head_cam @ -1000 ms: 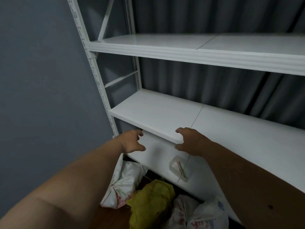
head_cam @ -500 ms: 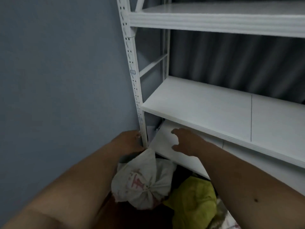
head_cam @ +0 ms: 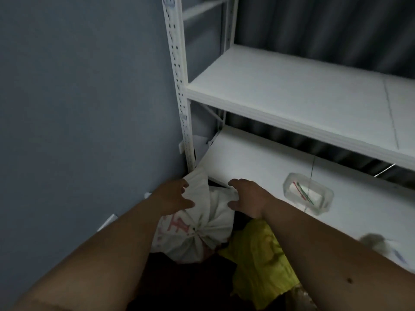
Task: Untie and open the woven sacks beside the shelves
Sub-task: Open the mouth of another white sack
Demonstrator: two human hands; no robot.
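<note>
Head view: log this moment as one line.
phase: reaching | left hand: open, at white sack | right hand: open, at sack | knot: tied | yellow sack: untouched

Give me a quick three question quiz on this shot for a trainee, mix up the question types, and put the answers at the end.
1. True or false: the white woven sack with red print is already untied.
2. Which lies right of that sack? A) crumpled yellow-green sack B) blue bucket C) cardboard box
3. Fill in: the clear plastic tub sits on the white lower ____.

Key:
1. False; its neck is bunched at a knot, with the left hand and right hand at its top.
2. A
3. shelf
</note>
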